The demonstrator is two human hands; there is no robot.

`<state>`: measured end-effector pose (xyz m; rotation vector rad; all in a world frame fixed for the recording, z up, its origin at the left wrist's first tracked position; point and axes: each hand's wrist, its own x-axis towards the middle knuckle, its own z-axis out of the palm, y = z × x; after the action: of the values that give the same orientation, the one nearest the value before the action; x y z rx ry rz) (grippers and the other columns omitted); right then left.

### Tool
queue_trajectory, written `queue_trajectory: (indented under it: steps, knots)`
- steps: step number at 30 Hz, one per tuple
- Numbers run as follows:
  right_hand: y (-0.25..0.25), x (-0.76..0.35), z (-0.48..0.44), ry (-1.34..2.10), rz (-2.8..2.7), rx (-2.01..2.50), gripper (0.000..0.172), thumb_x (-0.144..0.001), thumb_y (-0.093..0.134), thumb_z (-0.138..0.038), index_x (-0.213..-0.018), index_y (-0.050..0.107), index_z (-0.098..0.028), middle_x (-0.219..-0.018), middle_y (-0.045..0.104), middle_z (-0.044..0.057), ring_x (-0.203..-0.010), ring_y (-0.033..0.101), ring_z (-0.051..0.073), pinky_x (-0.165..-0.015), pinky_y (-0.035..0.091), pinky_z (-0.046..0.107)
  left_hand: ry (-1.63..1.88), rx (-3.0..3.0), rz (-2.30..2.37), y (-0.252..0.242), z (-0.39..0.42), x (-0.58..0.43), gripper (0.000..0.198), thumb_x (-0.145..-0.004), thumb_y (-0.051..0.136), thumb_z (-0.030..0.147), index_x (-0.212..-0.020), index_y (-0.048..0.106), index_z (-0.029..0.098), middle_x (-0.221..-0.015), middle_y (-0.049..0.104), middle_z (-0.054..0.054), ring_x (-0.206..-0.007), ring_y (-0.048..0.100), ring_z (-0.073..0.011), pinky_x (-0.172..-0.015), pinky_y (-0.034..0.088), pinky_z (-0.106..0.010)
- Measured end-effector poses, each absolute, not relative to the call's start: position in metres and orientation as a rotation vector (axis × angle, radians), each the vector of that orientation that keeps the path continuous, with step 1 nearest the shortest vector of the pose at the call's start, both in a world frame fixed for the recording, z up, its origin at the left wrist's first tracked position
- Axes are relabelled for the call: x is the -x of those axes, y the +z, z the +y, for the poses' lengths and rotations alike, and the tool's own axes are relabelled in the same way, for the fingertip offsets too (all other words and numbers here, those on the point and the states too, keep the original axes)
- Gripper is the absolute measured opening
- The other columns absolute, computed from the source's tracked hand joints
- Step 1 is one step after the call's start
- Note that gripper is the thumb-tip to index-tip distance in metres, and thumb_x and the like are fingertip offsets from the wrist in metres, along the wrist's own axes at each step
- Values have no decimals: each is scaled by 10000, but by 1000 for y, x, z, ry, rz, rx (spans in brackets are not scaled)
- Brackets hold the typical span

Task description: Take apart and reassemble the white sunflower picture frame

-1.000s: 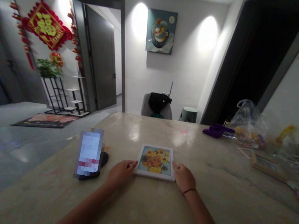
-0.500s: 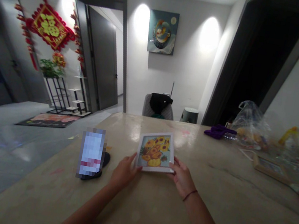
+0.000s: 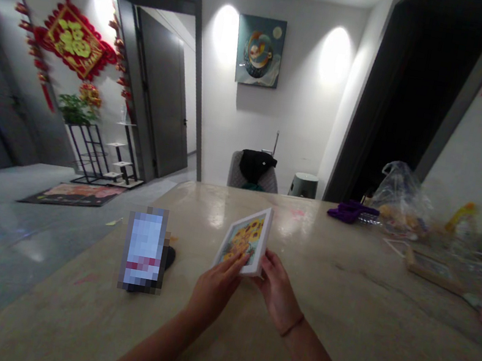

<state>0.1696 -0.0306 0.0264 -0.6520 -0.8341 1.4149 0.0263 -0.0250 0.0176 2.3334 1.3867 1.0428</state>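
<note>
Both hands are on the framed sunflower picture point(image 3: 244, 240) — left hand point(image 3: 213, 288) across its front lower edge, right hand point(image 3: 278, 290) behind its right side, apparently gripping. It's tilted up off the table point(image 3: 335, 334) — blurred phone point(image 3: 144, 247) left of the grip.

The small white-framed picture of yellow sunflowers point(image 3: 243, 240) lay flat on the beige marble desk point(image 3: 337, 322) a second ago; now it is lifted and tipped up on edge, its face turned left. The left hand point(image 3: 214, 291) and right hand point(image 3: 279, 293) have closed in beneath it.
</note>
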Motion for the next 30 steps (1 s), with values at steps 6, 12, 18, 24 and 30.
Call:
queue_trajectory:
  steps: [6, 12, 18, 24, 30]
  knots:
    - [7, -182, -15, 1344, -751, 880, 381, -659, 602, -432, -987, 599, -238, -1163, 559, 25, -1065, 502, 192, -808, 435, 291, 1196, -2056, 1390, 24, -31, -26, 298, -770, 466, 265, -1045, 579, 239, -970, 659, -45, -872, 602, -197, -778, 438, -274]
    - [-5, -185, -13, 1486, -638, 1078, 203, -624, 636, -308, -792, 590, -203, -868, 629, 36, -724, 604, 151, -667, 494, 301, 1375, -1785, 1491, 26, -26, -25, 173, -766, 460, 366, -728, 507, 204, -564, 509, 38, -525, 465, -116, -526, 359, -214]
    - [-10, -178, -15, 1574, -636, 1145, 151, -661, 614, -277, -752, 517, -205, -614, 545, -29, -485, 566, 118, -508, 493, 286, 1507, -1364, 1294, 20, -15, -20, 282, -726, 497, 467, -767, 494, 188, -651, 535, 36, -584, 512, -108, -533, 414, -212]
    - [-17, -187, -4, 1473, -609, 983, 240, -593, 654, -270, -796, 545, -203, -772, 649, 6, -597, 597, 123, -536, 485, 248, 1409, -1080, 1037, 21, -13, -21, 511, -619, 642, 459, -1025, 484, 192, -926, 641, -42, -760, 617, -168, -659, 500, -291]
    - [-26, -217, 11, 1103, -705, 1074, 324, -638, 581, -426, -869, 610, -202, -1034, 645, 33, -1015, 553, 200, -868, 437, 343, 1220, -992, 1073, 24, -4, -9, 522, -751, 502, 488, -1164, 484, 167, -800, 673, -51, -663, 637, -144, -669, 511, -293]
